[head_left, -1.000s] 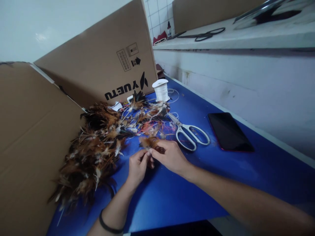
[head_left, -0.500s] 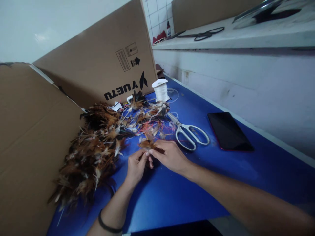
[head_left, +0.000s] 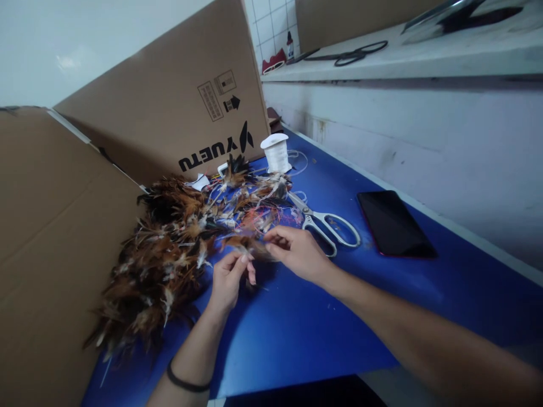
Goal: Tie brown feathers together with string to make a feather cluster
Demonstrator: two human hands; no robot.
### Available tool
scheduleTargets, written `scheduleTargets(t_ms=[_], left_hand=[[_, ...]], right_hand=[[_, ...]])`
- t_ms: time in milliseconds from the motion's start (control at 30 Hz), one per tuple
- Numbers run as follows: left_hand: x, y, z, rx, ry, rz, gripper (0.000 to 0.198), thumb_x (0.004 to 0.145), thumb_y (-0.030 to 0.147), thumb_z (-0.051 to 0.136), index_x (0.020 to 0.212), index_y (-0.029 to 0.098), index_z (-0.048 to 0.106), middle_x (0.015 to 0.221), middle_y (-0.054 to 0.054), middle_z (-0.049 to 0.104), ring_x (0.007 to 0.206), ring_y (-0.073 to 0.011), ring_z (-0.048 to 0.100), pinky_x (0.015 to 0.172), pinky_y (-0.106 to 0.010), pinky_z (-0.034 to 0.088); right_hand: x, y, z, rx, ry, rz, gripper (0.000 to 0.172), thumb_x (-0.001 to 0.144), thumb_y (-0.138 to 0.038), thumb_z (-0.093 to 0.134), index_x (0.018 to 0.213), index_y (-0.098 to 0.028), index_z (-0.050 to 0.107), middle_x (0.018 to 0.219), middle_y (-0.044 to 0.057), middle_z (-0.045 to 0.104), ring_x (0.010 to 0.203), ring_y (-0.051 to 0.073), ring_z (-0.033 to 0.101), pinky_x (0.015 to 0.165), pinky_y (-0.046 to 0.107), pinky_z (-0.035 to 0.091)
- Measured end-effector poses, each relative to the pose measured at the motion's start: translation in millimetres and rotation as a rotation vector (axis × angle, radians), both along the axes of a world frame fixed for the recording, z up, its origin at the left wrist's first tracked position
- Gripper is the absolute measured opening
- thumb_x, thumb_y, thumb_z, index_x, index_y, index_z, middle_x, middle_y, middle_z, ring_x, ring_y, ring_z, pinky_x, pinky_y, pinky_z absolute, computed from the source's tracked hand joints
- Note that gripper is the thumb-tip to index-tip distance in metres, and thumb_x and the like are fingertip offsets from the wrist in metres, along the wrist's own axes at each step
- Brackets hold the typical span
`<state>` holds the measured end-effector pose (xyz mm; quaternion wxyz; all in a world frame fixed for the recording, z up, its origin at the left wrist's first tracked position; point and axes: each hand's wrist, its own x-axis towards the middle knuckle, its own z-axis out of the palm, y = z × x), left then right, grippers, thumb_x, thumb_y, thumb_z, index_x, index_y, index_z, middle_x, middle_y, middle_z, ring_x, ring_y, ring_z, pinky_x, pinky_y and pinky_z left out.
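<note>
Pinched between the thumb and fingers of my left hand (head_left: 229,276) are small brown feathers (head_left: 240,243), their tips pointing up and away. Just to the right is my right hand (head_left: 299,252), apart from the left, its thumb and fingers curled together. A brown blur lies by its fingertips, and I cannot tell what they grip. Left of my hands spreads a large heap of brown, black and white feathers (head_left: 156,265). Silver-handled scissors (head_left: 316,223) lie beyond my right hand, partly hidden by it, with their blades toward the loose feathers.
A white spool (head_left: 275,154) stands on the blue tabletop (head_left: 297,345) near a printed cardboard panel (head_left: 169,102). More cardboard (head_left: 55,243) walls the left side. A dark phone (head_left: 395,224) lies at right. Another pair of scissors (head_left: 356,55) rests on the raised ledge (head_left: 407,59).
My hands have drawn apart: the right moved up and to the right, the left slightly left. The feathers stay in my left fingers.
</note>
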<state>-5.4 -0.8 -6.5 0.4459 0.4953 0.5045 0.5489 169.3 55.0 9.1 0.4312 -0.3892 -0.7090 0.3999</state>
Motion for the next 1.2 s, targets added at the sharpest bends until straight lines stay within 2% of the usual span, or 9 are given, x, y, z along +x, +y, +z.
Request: scheduleTargets(t_ms=[200,400,500,600,700,800,967,1100,1200], left_hand=[[-4,6,4.7,-0.001,-0.171,0.096,0.024,0.075,0.036,0.066,0.077,0.013,0.059,0.055,0.004,0.054,0.042,-0.0057,0.048,0.042,-0.018,0.04],[-6,7,4.2,-0.015,-0.169,0.125,0.025,0.075,0.037,0.065,0.078,0.013,0.059,0.057,0.004,0.053,0.043,-0.005,0.047,0.043,-0.018,0.04],[-6,6,5.4,-0.028,-0.194,0.126,0.026,0.074,0.038,0.067,0.077,0.013,0.059,0.057,0.004,0.054,0.043,-0.005,0.047,0.044,-0.018,0.04],[-6,6,6.6,-0.069,-0.24,0.117,0.025,0.073,0.037,0.068,0.077,0.014,0.059,0.06,0.004,0.054,0.044,-0.0044,0.046,0.043,-0.017,0.039],[-6,5,6.2,-0.151,-0.29,0.068,0.024,0.072,0.036,0.069,0.078,0.014,0.059,0.066,0.002,0.057,0.047,-0.0042,0.049,0.044,-0.017,0.04],[-5,4,5.8,-0.221,-0.326,0.007,0.024,0.072,0.035,0.069,0.077,0.014,0.059,0.072,0.0,0.06,0.05,-0.0052,0.052,0.044,-0.017,0.04],[-2,2,8.3,-0.266,-0.326,-0.067,0.024,0.073,0.035,0.069,0.075,0.013,0.06,0.087,-0.005,0.066,0.047,-0.0038,0.051,0.045,-0.018,0.042],[-3,2,6.1,-0.286,-0.314,-0.07,0.025,0.071,0.035,0.07,0.075,0.013,0.061,0.062,-0.001,0.062,0.047,-0.0061,0.052,0.049,-0.018,0.043],[-5,4,3.8,-0.277,-0.32,-0.038,0.025,0.07,0.034,0.072,0.076,0.011,0.063,0.056,-0.001,0.061,0.05,-0.0071,0.055,0.053,-0.018,0.045]], right_hand=[[12,12,-10.2,0.202,-0.462,0.039,0.009,0.074,-0.013,0.058,0.069,-0.018,0.062,0.072,0.002,0.06,0.069,0.015,0.055,0.064,0.027,0.038],[8,5,-11.3,0.237,-0.638,0.129,0.017,0.076,-0.007,0.054,0.063,-0.017,0.058,0.071,0.006,0.059,0.068,0.017,0.054,0.06,0.027,0.035],[7,5,-9.6,0.149,-0.534,0.145,0.016,0.075,-0.007,0.051,0.064,-0.016,0.058,0.069,0.004,0.06,0.06,0.013,0.052,0.057,0.026,0.035],[6,8,-8.4,-0.039,-0.309,0.179,0.011,0.076,-0.015,0.052,0.068,-0.018,0.059,0.06,-0.001,0.057,0.053,0.01,0.049,0.053,0.024,0.035],[4,10,-7.1,-0.229,-0.093,0.246,0.008,0.074,-0.021,0.055,0.068,-0.017,0.058,0.056,-0.003,0.053,0.051,0.009,0.047,0.051,0.023,0.036],[1,8,-5.2,-0.361,0.019,0.3,0.006,0.071,-0.021,0.058,0.069,-0.015,0.058,0.056,-0.004,0.051,0.051,0.008,0.045,0.052,0.022,0.035],[1,4,-1.9,-0.429,0.055,0.376,0.007,0.071,-0.02,0.061,0.074,-0.014,0.061,0.06,-0.003,0.054,0.055,0.008,0.047,0.054,0.022,0.035],[1,4,-1.2,-0.464,0.078,0.385,0.007,0.071,-0.019,0.061,0.077,-0.015,0.061,0.061,-0.003,0.055,0.057,0.008,0.049,0.056,0.023,0.037],[1,5,-2.3,-0.476,0.082,0.387,0.011,0.071,-0.018,0.061,0.082,-0.015,0.059,0.063,-0.002,0.057,0.059,0.009,0.051,0.058,0.023,0.039]])
